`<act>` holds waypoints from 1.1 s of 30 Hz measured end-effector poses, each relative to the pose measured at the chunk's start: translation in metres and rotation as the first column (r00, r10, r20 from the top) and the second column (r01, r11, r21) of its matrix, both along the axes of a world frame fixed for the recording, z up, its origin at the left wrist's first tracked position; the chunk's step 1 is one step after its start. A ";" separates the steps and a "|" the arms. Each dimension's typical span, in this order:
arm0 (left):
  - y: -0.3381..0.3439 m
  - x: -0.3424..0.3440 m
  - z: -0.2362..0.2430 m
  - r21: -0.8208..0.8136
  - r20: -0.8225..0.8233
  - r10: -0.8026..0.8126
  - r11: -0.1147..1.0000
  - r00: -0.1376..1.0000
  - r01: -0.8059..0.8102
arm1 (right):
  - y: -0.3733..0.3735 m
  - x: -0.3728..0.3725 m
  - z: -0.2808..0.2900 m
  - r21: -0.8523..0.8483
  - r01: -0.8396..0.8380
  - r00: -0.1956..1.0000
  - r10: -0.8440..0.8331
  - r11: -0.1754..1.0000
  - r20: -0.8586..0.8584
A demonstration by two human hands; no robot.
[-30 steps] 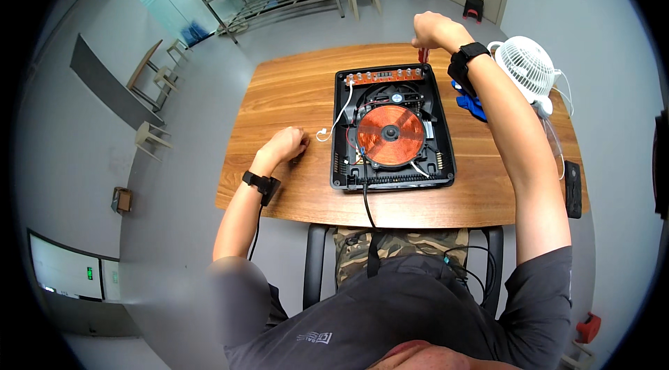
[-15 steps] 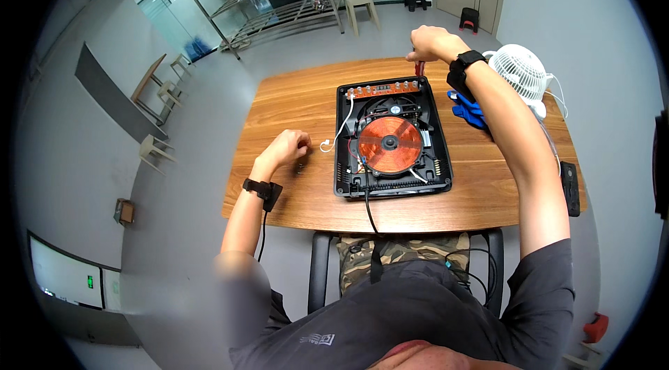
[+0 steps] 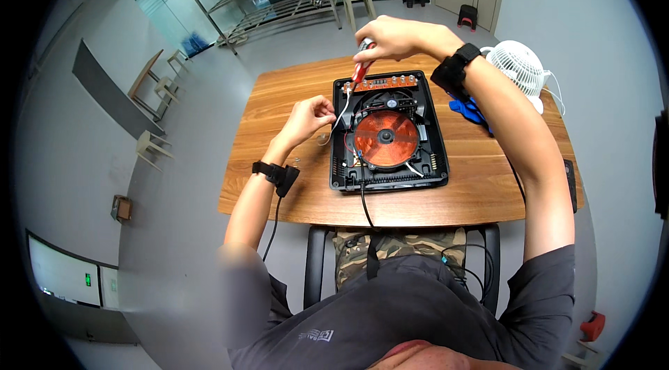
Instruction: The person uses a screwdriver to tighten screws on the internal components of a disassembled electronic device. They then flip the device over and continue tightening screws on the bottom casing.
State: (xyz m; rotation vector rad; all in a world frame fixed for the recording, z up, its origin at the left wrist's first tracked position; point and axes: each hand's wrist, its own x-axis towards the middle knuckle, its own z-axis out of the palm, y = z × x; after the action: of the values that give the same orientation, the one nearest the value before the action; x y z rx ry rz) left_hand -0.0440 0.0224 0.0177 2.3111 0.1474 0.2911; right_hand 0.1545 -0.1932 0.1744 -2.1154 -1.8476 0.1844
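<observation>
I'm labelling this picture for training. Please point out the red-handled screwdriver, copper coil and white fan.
Red-handled screwdriver (image 3: pixel 360 72): head view, on its handle.
Copper coil (image 3: pixel 387 152): head view, on the winding below its hub.
White fan (image 3: pixel 516 63): head view, on its grille.

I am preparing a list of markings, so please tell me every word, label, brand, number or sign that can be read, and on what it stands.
Shirt: pale print, too small to read surely, so not quoted.
Black unit: round sticker, too small to read.
Orange board: any marks too small to read.
Green sign, lower left: too small to read.
</observation>
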 end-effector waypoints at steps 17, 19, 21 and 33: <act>-0.017 0.009 -0.013 0.141 -0.018 -0.082 0.986 0.996 0.084 | 0.019 -0.021 -0.025 0.020 -0.168 0.977 0.164 0.986 0.134; -0.018 0.009 -0.013 0.136 -0.018 -0.085 0.987 0.996 0.087 | 0.019 -0.021 -0.025 -0.001 -0.159 0.978 0.158 0.987 0.134; -0.018 0.010 -0.014 0.134 -0.019 -0.089 0.987 0.996 0.090 | 0.019 -0.021 -0.025 -0.007 -0.162 0.977 0.161 0.987 0.139; -0.021 0.006 -0.007 0.215 -0.006 -0.117 0.970 0.993 0.115 | 0.017 -0.019 -0.022 -0.003 -0.144 0.981 0.144 0.990 0.134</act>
State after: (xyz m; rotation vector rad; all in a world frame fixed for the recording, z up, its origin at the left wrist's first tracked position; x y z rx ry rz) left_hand -0.0380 0.0011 0.0105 2.5215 -0.0248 0.2659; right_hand 0.1360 -0.1765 0.1523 -2.0350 -2.0773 0.0709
